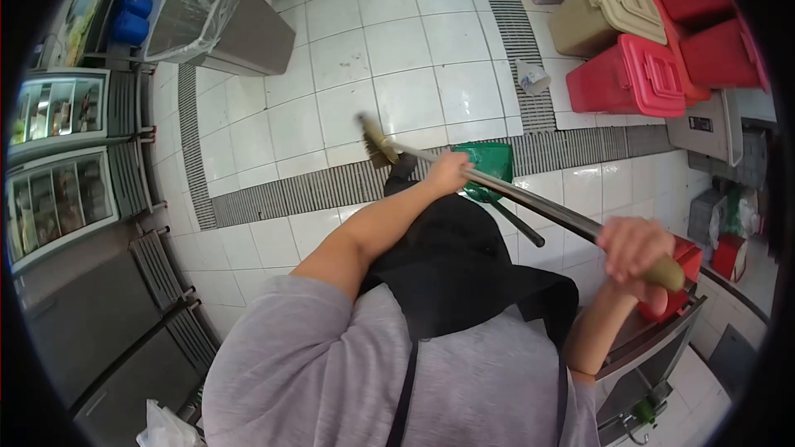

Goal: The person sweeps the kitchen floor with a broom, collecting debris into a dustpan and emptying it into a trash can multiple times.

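While both hands, left hand and right hand, wrap fingers around the broom, sweeping looks midway, the dustpan waiting on the floor.

green dustpan, red bins, white floor tiles, grey shirt.

Seen from above, the left hand grips the metal shaft of a broom low down and the right hand closes round its upper end, the brush head resting on the white tiled floor beside a green dustpan, with red bins nearby.
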The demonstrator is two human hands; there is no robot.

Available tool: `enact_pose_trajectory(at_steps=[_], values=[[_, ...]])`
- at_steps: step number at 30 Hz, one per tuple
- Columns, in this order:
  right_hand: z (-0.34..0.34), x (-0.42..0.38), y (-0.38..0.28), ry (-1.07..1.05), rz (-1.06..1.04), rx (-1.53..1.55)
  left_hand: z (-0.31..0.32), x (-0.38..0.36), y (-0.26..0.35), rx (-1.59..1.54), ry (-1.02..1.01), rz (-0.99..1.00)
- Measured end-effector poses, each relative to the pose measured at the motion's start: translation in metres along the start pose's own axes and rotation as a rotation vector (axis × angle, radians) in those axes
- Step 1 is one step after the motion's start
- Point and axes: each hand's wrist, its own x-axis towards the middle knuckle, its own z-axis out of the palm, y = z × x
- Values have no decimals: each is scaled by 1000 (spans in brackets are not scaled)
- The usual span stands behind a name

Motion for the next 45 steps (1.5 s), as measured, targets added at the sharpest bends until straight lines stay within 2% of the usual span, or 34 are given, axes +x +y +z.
enact_pose_trajectory(at_steps=[2,3,5,6,8,10,12,13,14,15,16,17,18,19,20,22,24,26,27,28,29,32,34,36,37,38,40,43,45], values=[[3,-1,-23,83,-83,-147,-3,35,29,14,-296,123],[6,1,-34,79,-84,-156,-7,44,45,10,-293,132],[10,10,-53,124,-207,-237,-25,63,73,5,-454,195],[10,21,-62,121,-213,-242,-39,66,85,7,-452,203],[10,39,-73,-33,-276,-140,-73,61,96,90,-442,263],[10,54,-57,52,-263,-102,-96,64,63,154,-423,271],[13,79,-14,363,-136,39,-134,66,24,167,-419,201],[11,86,15,358,-75,110,-145,65,-8,207,-384,203],[7,92,45,349,-16,179,-157,61,-35,233,-398,59],[7,98,74,291,37,109,-164,62,-57,258,-409,-83],[6,107,93,237,94,42,-163,70,-73,261,-410,-89],[-1,121,96,245,100,51,-161,75,-85,229,-323,-57],[-8,138,94,130,113,6,-159,79,-97,194,-246,-25],[-14,151,90,22,129,-43,-148,93,-93,136,-171,14],[-26,161,84,47,77,-66,-140,113,-84,80,-156,2],[-39,171,69,240,14,-31,-115,160,-76,39,-208,147],[-45,179,54,309,-29,-163,-96,203,-61,1,-273,199],[-45,175,40,415,-36,-287,-75,237,-45,9,-335,334],[-44,171,34,476,-42,-345,-66,250,-36,-8,-355,348],[-41,166,27,536,-45,-403,-63,261,-19,3,-461,334],[-37,162,20,573,-26,-472,-54,267,-5,16,-566,321],[-18,153,-1,680,9,-621,-11,261,17,-21,-659,464],[-2,151,-16,776,6,-668,9,240,40,-97,-761,469],[12,152,-29,965,-25,-731,28,223,60,-140,-961,533],[19,156,-34,1017,-89,-760,28,218,75,-167,-1096,557],[26,156,-48,1023,-99,-778,18,215,94,-169,-1103,578],[45,151,-80,804,-226,-812,-12,207,135,-132,-1216,687],[62,156,-95,770,-322,-706,-44,205,144,-45,-1119,733],[56,133,-86,892,-258,-607,-64,227,120,107,-1044,711]])
